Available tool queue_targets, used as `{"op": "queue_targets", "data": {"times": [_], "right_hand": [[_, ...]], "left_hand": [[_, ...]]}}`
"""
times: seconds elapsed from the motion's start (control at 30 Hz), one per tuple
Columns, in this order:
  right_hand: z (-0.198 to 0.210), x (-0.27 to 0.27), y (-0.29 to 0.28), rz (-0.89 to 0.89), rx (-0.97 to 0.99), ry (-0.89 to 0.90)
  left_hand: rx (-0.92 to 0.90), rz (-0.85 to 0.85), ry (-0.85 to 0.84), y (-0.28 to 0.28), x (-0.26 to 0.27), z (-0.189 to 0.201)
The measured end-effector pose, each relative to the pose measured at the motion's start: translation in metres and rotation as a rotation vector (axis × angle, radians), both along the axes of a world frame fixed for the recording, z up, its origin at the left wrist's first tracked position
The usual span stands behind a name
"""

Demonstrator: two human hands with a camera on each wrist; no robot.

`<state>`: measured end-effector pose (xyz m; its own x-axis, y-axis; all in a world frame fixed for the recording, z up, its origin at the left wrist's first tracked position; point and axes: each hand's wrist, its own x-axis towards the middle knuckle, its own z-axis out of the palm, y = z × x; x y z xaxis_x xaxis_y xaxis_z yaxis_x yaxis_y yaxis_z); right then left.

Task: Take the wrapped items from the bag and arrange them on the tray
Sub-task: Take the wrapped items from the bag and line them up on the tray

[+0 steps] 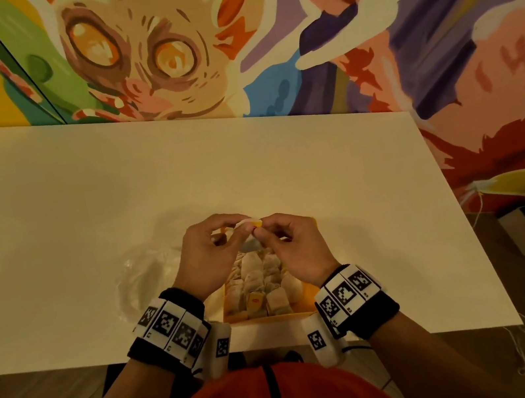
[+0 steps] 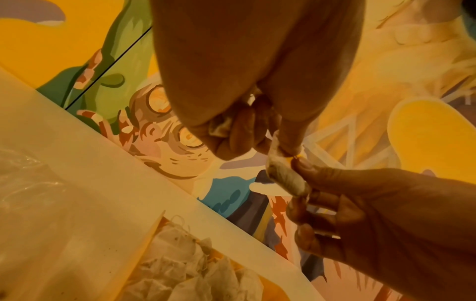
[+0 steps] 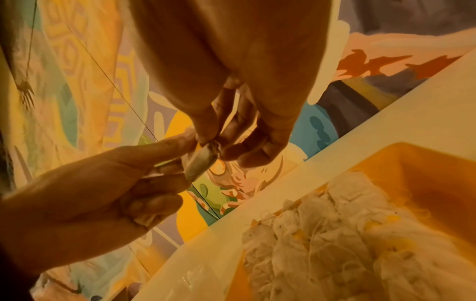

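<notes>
I held one sachet [image 2: 284, 176] up between both hands, above the far end of the tray [image 1: 303, 313] — my left hand [image 1: 208, 255] pinched one end with thumb and forefinger, my right hand [image 1: 297, 248] pinched the other, a small yellow tag [image 1: 256, 223] showing at the fingertips. From the left wrist view my left hand [image 2: 247, 81] also had a bit of crumpled white paper tucked under its curled fingers, and my right hand [image 2: 386, 213] met it from the side with its fingers [image 2: 306, 236] bent in. From the right wrist view the sachet [image 3: 199, 164] hung tilted between my right hand [image 3: 244, 101] and my left hand [image 3: 98, 193]. Below, the yellow tray [image 3: 422, 173] sat on the white table [image 1: 82, 211] just in front of me, heaped with more sachets [image 1: 261, 282] and their strings. The clear bag [image 1: 144, 281] lay crumpled on the table just left of the tray — I couldn't tell whether anything remained inside it
</notes>
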<state>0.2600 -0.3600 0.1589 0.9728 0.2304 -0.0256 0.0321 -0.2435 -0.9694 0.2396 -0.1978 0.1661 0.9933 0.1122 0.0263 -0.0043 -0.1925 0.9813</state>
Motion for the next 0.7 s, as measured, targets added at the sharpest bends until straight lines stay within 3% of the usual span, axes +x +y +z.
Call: {"op": "queue_targets", "data": {"times": [0.27, 0.47, 0.7], "right_hand": [[-0.002, -0.002, -0.009, 0.012, -0.144, 0.088], [-0.017, 0.005, -0.043, -0.029, -0.551, 0.177], [-0.021, -0.003, -0.047, 0.165, -0.791, 0.415]], "left_hand": [[0.057, -0.013, 0.069, -0.002, -0.004, -0.011], [0.069, -0.004, 0.233, 0.007, -0.011, -0.031], [0.019, -0.044, 0.388, 0.007, -0.023, -0.05]]}}
